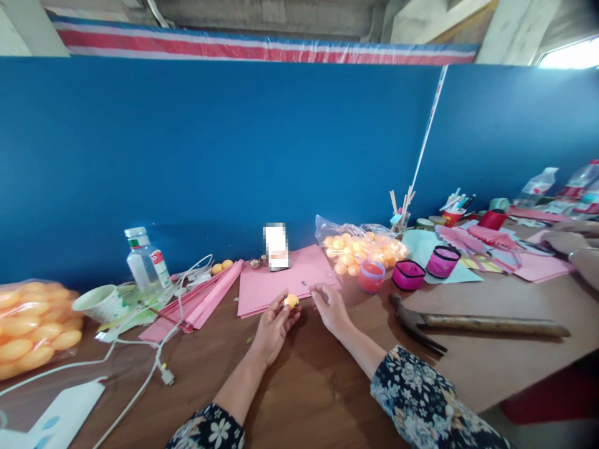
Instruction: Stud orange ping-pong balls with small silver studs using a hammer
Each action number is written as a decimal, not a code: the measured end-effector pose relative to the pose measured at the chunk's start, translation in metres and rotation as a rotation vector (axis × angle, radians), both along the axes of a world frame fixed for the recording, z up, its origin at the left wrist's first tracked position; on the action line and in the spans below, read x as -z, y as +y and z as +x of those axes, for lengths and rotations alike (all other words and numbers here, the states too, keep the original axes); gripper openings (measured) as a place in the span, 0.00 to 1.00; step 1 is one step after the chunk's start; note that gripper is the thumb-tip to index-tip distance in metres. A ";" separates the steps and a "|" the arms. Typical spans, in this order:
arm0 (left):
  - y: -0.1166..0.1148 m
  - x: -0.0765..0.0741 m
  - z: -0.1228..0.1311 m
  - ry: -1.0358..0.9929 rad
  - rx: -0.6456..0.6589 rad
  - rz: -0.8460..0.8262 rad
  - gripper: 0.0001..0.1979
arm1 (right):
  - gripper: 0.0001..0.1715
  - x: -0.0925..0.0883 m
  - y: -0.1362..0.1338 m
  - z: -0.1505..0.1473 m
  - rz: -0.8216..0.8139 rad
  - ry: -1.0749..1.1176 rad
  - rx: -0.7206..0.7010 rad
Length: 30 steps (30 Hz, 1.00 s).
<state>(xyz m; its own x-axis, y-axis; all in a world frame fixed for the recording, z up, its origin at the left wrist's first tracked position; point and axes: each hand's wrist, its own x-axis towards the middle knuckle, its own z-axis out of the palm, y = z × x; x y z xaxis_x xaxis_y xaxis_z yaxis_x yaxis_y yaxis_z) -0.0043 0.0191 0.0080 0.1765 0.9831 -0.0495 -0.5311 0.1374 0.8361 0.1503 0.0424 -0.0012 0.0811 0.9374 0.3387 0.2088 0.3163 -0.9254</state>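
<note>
Between the thumb and fingers of my left hand [274,327] is a small orange ball [291,301] with dark marks on it. My right hand [331,308] is just to the right, apart from the ball, with thumb and forefinger pinched together. Whatever those fingertips hold, if anything, is too small to make out. Behind both hands lies a stack of pink paper sheets [281,284], with small dark bits [304,283] on it near my right fingertips. A phone with a blurred screen [277,249] stands at the back of the sheets.
Bags of orange balls [350,252] lie behind and at far left. A hammer [486,322], pink mesh cups [409,275] and a red cup [372,277] are right. A bottle [147,262], paper cup [100,304] and white cables [156,349] are left. A blue partition [257,143] rises behind.
</note>
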 end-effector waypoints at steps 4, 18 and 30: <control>0.001 0.000 0.000 -0.004 -0.012 -0.021 0.24 | 0.13 -0.001 -0.002 0.001 0.047 -0.092 0.037; 0.002 0.004 0.003 0.097 -0.074 -0.055 0.19 | 0.12 -0.021 0.037 0.008 0.006 -0.715 0.084; 0.004 0.009 0.003 0.091 -0.072 -0.027 0.21 | 0.11 -0.017 0.053 -0.007 -0.083 -0.972 0.156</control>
